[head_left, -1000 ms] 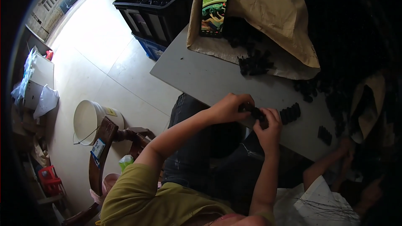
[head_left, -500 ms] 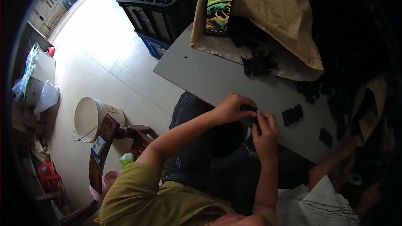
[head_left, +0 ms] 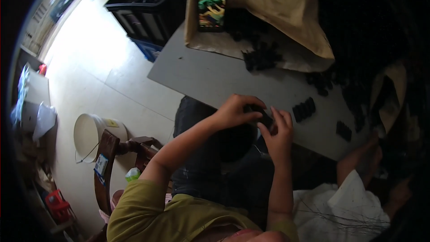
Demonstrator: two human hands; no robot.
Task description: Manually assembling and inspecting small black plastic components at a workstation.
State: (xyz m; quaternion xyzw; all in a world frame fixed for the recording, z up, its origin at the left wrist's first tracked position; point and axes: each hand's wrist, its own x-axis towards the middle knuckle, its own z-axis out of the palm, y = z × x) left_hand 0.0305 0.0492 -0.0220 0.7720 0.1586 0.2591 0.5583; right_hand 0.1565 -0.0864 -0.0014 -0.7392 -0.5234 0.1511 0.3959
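Observation:
Over the near edge of the grey table, my left hand curls its thumb and fingers around a small black piece, whose exact kind is too dark to tell. Beside it my right hand has its thumb and fingers spread apart, close to that piece. To the right, a short row of black pieces lies side by side on the tabletop. Farther right is a second small group of black pieces. A loose heap of similar black pieces spills from a brown paper sack.
A phone with a lit screen rests on the sack. Behind stands a black crate full of dark pieces. A white bucket and wooden chair are at left. Another person's arm is at the right.
My right thumb and fingers have spread from a pinch at the black piece. The left hand stays curled. The whole view has shifted, with the table things now farther left and higher.

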